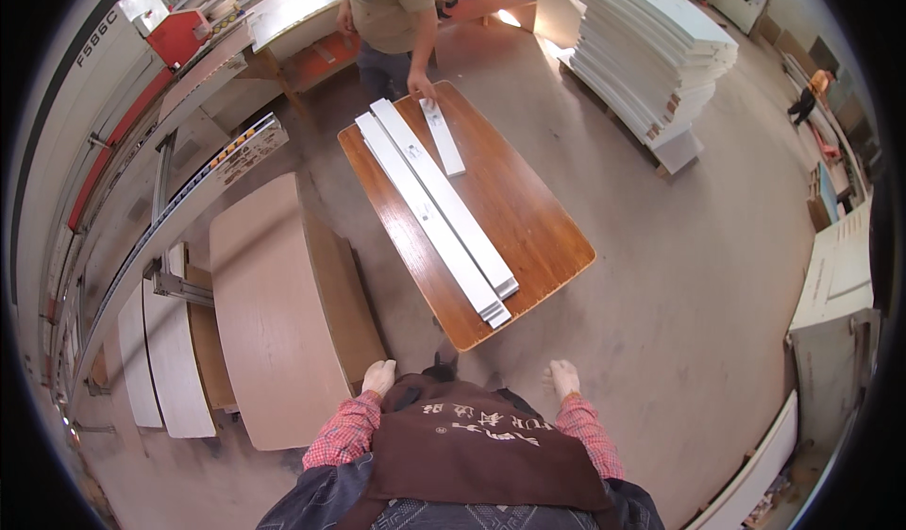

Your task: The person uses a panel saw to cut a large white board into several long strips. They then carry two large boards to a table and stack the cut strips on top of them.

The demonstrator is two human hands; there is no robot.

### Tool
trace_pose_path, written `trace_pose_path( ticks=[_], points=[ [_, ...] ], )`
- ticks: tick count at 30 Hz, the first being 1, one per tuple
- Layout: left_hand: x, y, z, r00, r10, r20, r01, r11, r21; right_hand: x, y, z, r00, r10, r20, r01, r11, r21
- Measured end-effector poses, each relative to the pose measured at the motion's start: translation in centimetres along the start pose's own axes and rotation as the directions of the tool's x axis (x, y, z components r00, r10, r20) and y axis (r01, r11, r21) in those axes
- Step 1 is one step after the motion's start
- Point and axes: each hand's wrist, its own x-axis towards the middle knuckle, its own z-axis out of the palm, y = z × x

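Note:
My left hand [380, 377] hangs beside the brown apron, close to a stack of wood-coloured boards, with its fingers curled. My right hand [563, 378] is at the apron's other side, loosely curled over the floor, and nothing shows in it. Before me stands a brown wooden table [527, 225]. Two long stacks of narrow white panels lie side by side on it, the left one [425, 211] and the right one [446, 197]. A short white strip [443, 138] lies near the far end, where a co-worker's hand [422, 87] touches it.
A tall stack of white boards [637, 56] stands on a pallet at the back right. At the left are a stack of large boards [269, 317] and a long machine [64, 84] with rails. A co-worker [393, 6] stands behind the table; another person [812, 96] is far right.

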Motion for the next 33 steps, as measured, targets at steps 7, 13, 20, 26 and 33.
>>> trace_pose_path(
  ticks=[7, 13, 20, 26, 33],
  points=[
    [-0.8, -6.8, 0.4, 0.95, 0.305, -0.068, -0.298, 0.95, 0.092, -0.5, -0.7, 3.8, 0.994, 0.075, 0.081, -0.075, 0.997, -0.01],
    [-1.3, -5.7, 0.0, 0.995, 0.087, -0.056, -0.087, 0.996, 0.009, -1.1, 0.7, 3.5, 0.995, 0.078, 0.069, -0.07, 0.99, -0.121],
    [-1.2, -4.0, -1.0, 0.964, 0.261, 0.044, -0.262, 0.92, 0.29, -1.1, -0.1, 2.5, 0.984, 0.131, 0.125, -0.127, 0.991, -0.038],
    [-1.3, -3.8, -0.8, 0.999, 0.049, -0.003, -0.049, 0.999, -0.024, -1.5, -0.2, 3.0, 0.985, 0.1, 0.137, -0.107, 0.993, 0.043],
    [-1.9, -3.1, -0.5, 0.999, 0.007, -0.034, -0.008, 0.999, -0.035, -0.8, 1.3, 1.9, 0.986, 0.092, 0.138, -0.081, 0.993, -0.086]
  ],
)
